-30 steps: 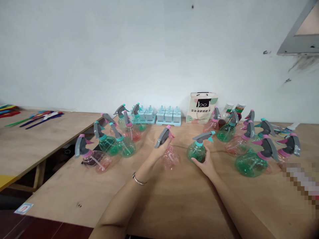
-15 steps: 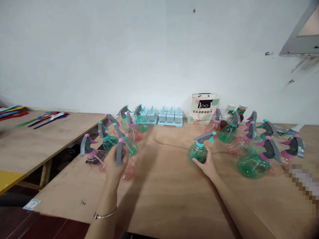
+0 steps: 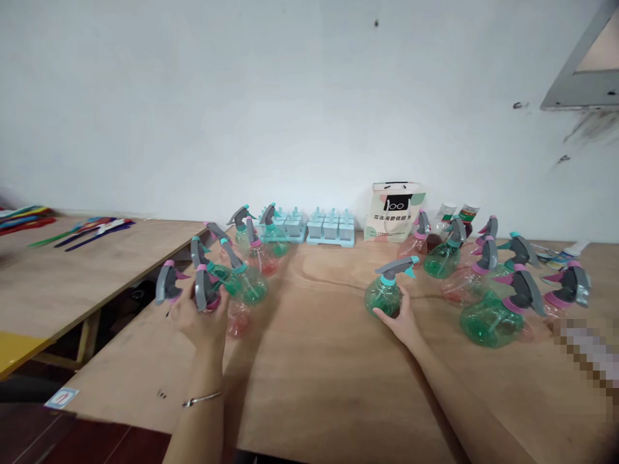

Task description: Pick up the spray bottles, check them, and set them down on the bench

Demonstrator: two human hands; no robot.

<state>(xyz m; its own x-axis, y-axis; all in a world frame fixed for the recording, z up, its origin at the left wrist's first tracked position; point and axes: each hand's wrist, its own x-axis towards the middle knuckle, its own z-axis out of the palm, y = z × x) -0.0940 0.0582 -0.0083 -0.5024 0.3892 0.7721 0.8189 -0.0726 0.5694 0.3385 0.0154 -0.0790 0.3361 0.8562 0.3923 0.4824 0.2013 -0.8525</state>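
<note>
Green and upright, one spray bottle (image 3: pixel 382 296) stands on the wooden table (image 3: pixel 319 380), gripped low on its right side by our right hand (image 3: pixel 402 324), thumb in front, other fingertips hidden. Our left hand (image 3: pixel 198 327) wraps its fingers around the pink-collared sprayer (image 3: pixel 207 289) among the left cluster, covering most of its body. Crowding seems the main risk: sideways drift could topple the grey-headed neighbour (image 3: pixel 167 283) beside it. Lopsided thumb pressure might skid the green one.

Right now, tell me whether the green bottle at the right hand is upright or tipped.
Upright: the green bottle has its spray head on top, right hand alongside.
</note>
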